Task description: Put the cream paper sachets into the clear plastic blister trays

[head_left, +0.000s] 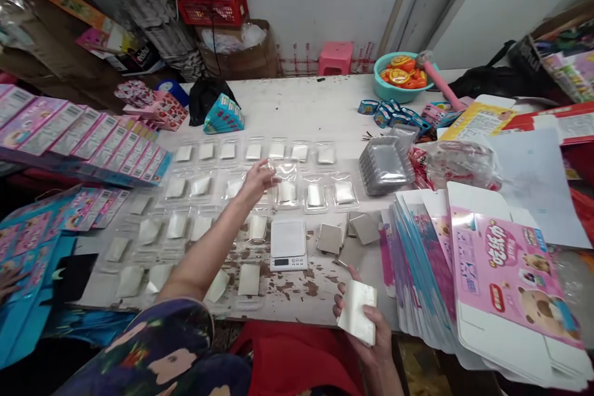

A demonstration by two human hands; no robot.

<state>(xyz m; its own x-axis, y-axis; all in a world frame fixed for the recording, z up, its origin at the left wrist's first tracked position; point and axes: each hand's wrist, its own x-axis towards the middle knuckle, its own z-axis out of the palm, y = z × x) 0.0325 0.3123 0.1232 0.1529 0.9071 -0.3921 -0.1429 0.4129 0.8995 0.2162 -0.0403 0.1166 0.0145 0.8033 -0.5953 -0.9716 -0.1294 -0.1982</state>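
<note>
My left hand [260,180] reaches over the rows of trays, its fingers closed at the left edge of a clear plastic tray [288,192] that has a white packet in it. Near the table's front edge, my right hand [378,334] grips a stack of white sheets [358,309]. Several similar clear trays with white pieces lie in rows to the left. A white digital scale [288,241] sits between my hands, nothing on its plate. Grey square pieces [330,239] lie loosely to its right.
Nested clear trays [386,164] stand at the right, behind flat pink cartons [515,278]. Pink boxes [93,136] are stacked at the left. Another person's hand [10,278] shows at the left edge. A turquoise basin [401,93] holds orange items at the back.
</note>
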